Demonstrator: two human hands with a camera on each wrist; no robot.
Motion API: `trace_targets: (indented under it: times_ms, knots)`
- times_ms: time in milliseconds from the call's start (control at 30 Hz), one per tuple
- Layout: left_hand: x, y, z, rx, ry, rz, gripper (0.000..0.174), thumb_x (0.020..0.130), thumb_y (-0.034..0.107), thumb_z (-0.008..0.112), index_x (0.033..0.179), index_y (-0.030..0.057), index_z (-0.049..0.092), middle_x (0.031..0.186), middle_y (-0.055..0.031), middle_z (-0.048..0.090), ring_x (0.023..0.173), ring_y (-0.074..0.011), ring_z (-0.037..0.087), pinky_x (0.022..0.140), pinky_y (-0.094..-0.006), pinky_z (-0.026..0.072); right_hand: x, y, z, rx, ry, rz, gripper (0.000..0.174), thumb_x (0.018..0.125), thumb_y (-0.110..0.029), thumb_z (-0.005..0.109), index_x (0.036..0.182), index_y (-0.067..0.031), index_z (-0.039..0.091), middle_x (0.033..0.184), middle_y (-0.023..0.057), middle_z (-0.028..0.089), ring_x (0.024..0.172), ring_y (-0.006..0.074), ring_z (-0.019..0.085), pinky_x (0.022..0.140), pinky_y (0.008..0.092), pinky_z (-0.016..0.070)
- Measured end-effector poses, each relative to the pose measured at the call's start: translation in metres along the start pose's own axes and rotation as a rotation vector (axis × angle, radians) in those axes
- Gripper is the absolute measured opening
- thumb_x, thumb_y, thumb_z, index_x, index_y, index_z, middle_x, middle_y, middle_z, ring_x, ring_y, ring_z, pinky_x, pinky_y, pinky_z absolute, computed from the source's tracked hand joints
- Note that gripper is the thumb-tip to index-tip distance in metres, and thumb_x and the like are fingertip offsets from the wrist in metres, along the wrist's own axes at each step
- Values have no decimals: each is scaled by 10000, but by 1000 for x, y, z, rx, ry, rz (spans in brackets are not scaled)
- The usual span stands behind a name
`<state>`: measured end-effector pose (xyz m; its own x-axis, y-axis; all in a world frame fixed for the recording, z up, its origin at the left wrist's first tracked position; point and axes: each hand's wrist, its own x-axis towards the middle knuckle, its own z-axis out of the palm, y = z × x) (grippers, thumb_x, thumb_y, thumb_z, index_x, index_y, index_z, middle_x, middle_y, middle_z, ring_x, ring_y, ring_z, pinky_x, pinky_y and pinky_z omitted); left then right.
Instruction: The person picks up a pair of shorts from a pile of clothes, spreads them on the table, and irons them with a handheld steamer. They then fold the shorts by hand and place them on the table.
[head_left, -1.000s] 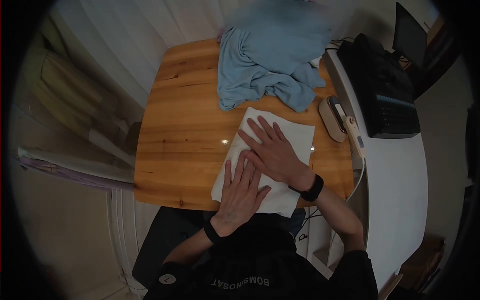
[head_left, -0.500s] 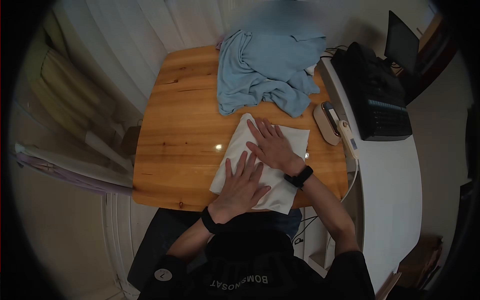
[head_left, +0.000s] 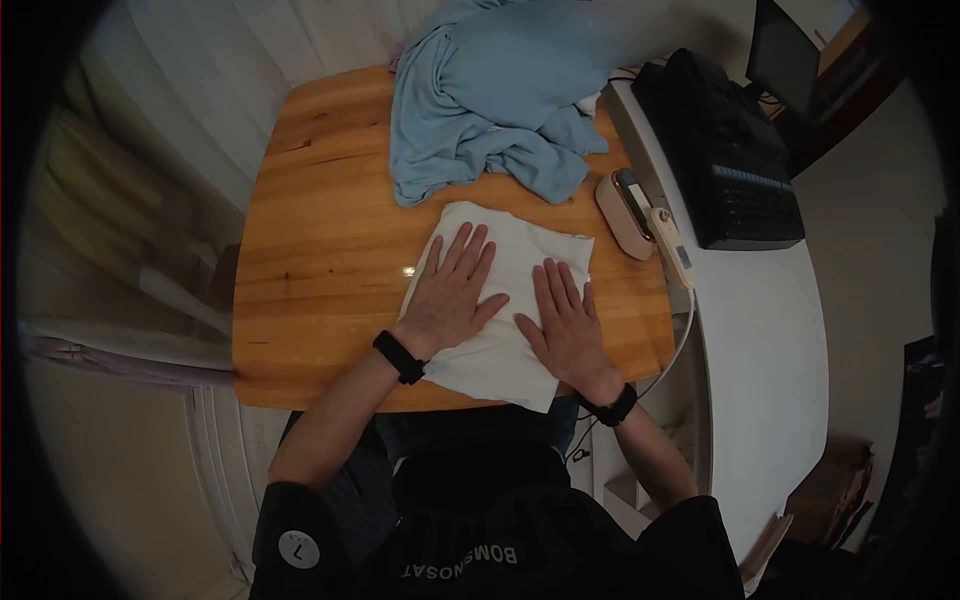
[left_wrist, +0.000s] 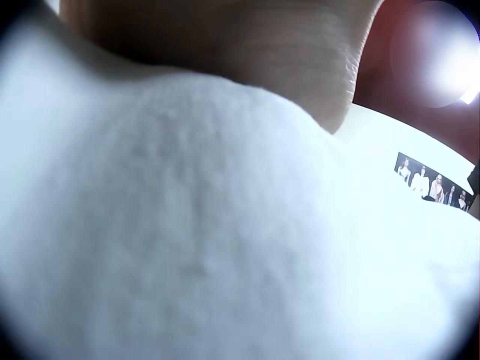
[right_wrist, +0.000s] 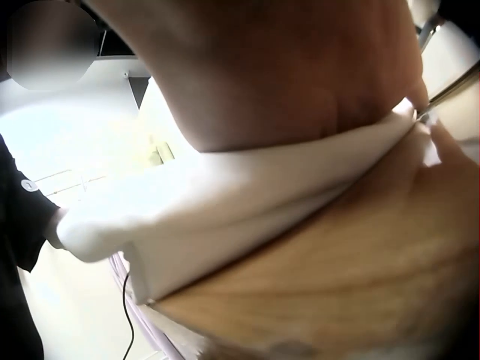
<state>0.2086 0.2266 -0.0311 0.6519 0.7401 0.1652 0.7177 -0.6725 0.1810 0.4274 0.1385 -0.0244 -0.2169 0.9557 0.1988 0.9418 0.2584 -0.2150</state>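
A folded white cloth [head_left: 500, 340] lies on the wooden table, its lower edge hanging slightly over the near side. My left hand [head_left: 445, 300] rests flat on its left part, fingers straight and pointing away from me. On the right part my right hand [head_left: 570, 325] lies palm down, thumb spread inward. In the left wrist view the white cloth [left_wrist: 187, 225] fills most of the picture below the hand. The right wrist view shows the cloth's layered edge [right_wrist: 225, 225] under the right hand.
A crumpled light blue cloth [head_left: 490, 110] lies at the far side of the wooden table [head_left: 310, 230]. Right of the white cloth stand a small beige device [head_left: 625, 215] and a corded white one [head_left: 675, 250]. A black keyboard [head_left: 755, 205] is on the white desk [head_left: 765, 350].
The hands, earlier close together with the right one further up, have moved apart. The left slid up along the left side; the right came down to the right edge.
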Motion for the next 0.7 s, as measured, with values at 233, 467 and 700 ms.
trace_targets:
  times_ms: [233,467,700]
  knots:
    - [-1,3,-4,38,43,-10,784,1053,573,400,1575,-9,356,1704,-174,201,1595,-318,105,1269,-558,62,-32,-22,-26,75,-47,80,794,1019,-402,605,1568,77,290,1613,300,320,1503,429,327,1189,574,307]
    - [-1,3,-7,7,-65,-54,769,1065,573,383,1597,21,322,1720,-149,151,1598,-328,60,1262,-591,67,-59,-26,-11,880,72,653,910,895,-281,791,1530,140,293,1439,342,511,1319,450,537,1067,458,477]
    - [-53,10,-32,-120,-133,-100,701,1068,552,421,1610,114,339,1728,-111,141,1597,-357,41,1235,-658,107,-74,-55,-20,418,119,521,826,898,-268,781,1507,108,366,1273,315,645,1155,438,656,952,424,538]
